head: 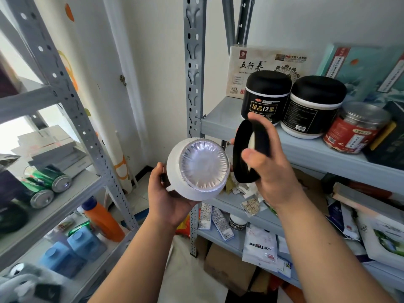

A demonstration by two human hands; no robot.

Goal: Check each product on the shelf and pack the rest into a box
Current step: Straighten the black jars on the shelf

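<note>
My left hand [168, 197] cups a white jar [196, 169] from below, fingers curled tight around its far side, its mouth tipped toward me and covered by a crinkled silver foil seal [204, 165]. My right hand [269, 169] grips the jar's black lid [247, 149] on edge, thumb pressed on the near rim and fingers [262, 125] wrapped over the far rim. The lid sits just beside the jar at its 3 o'clock, not touching it.

Behind the lid, toward 1 o'clock, two more black-lidded jars [264, 97] [312, 106] stand side by side on the grey shelf [220, 121], with a red-labelled clear tub [356, 127] at their 3 o'clock and a beige box [260, 68] upright at the back. Below my hands the lower shelf holds loose packets [260, 246]. At 9 o'clock, green cans [43, 186] lie on another rack, with an orange bottle [102, 219] lower down.
</note>
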